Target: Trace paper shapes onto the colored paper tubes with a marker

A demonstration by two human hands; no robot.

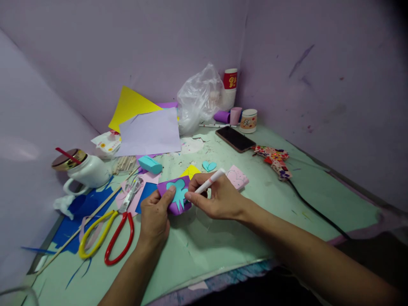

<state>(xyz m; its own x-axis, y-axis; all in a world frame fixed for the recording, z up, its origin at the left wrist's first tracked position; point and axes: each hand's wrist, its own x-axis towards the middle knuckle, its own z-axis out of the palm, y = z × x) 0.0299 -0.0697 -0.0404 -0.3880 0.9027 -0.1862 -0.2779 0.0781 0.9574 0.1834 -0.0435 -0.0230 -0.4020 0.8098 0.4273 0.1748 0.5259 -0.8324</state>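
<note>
Near the middle of the table, my left hand [157, 212] pinches a purple piece of paper [164, 185], its thumb pressing a turquoise paper cutout [178, 193] flat on top. My right hand [219, 195] is closed round a white pen [210, 180], whose tip end is hidden by the fingers at the right edge of the cutout. Just behind my hands are a yellow piece of paper [190, 171], two small turquoise hearts [209, 165] and a pink piece [237, 177] with a drawn outline. Blue paper [147, 195] lies left of my left hand.
Scissors [127, 204] with yellow and red handles lie at left, beside a thin stick [92, 216] and a white mug [91, 170]. A phone [236, 139] and a floral-patterned glue gun [274, 159] with a black cord are at right. Paper sheets [149, 131] and a plastic bag [197, 102] stand behind.
</note>
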